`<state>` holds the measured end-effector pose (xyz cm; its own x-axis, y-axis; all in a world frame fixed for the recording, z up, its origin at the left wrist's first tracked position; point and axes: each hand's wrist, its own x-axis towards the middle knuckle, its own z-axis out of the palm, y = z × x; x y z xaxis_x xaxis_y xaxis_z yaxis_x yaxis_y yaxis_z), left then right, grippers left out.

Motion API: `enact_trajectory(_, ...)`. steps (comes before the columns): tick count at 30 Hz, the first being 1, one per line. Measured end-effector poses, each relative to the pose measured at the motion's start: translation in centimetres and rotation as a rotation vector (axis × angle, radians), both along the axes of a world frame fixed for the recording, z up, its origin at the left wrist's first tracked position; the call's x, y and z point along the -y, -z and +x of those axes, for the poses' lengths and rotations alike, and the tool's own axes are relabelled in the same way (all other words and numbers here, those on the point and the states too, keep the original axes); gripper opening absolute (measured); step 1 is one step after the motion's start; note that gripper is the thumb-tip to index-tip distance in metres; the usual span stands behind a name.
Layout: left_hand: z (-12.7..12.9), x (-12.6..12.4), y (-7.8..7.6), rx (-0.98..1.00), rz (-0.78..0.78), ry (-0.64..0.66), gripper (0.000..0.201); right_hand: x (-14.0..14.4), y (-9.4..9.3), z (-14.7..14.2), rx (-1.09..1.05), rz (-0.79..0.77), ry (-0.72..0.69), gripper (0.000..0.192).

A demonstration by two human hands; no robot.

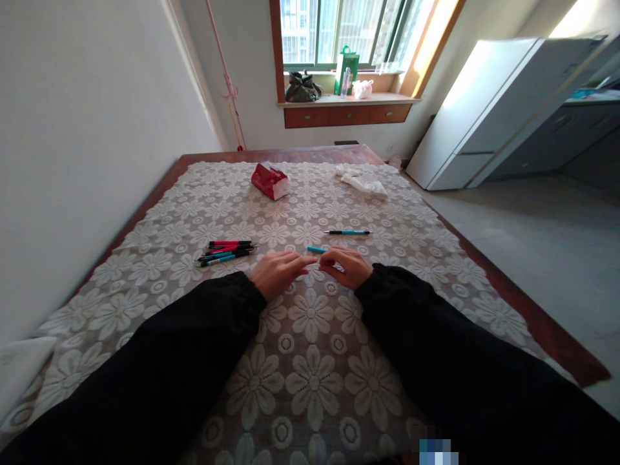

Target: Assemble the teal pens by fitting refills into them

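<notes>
Centrally, the left hand and right hand are pinching closed on a light, stiff teal pen, probably best gripped mid-barrel.

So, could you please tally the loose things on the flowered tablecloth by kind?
Pens lying whole: about 5, a bunch of roughly 4 and 1 alone
Teal pen part: 1, by the hands
Red tissue pack: 1
White cloth: 1
Total: about 8

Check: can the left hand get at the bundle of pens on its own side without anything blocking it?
Probably yes. The left hand is by the right hand, fingertips meeting near a teal pen piece. The pen bundle lies to its left on the lace cloth, with only bare cloth between.
</notes>
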<state>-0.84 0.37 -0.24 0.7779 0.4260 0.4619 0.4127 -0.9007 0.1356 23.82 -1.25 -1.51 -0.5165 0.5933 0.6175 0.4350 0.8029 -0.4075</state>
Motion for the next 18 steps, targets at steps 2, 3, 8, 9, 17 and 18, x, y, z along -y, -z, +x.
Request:
enact_trajectory(2,-0.02,0.01,-0.15,-0.049,0.087,0.045,0.030,0.09,0.27,0.04,-0.012,-0.020,0.042,0.017)
enact_trajectory(3,-0.05,0.00,-0.20,-0.071,0.122,0.064,0.033,0.14,0.38,0.07,-0.011,-0.036,0.053,0.017)
enact_trajectory(8,-0.17,-0.14,-0.22,-0.150,0.177,0.100,0.044,0.33,0.44,0.30,0.020,-0.104,0.015,0.023)
enact_trajectory(9,-0.17,-0.16,-0.20,-0.156,0.170,0.099,0.045,0.32,0.42,0.33,0.026,-0.110,0.004,0.026)
enact_trajectory(17,-0.10,0.09,-0.65,-0.122,0.077,0.045,0.047,-0.54,0.29,0.44,0.097,-0.077,0.005,0.051)
enact_trajectory(18,-0.10,0.13,-0.71,-0.120,0.075,0.029,0.047,-0.58,0.14,0.49,0.116,-0.057,0.019,0.056)
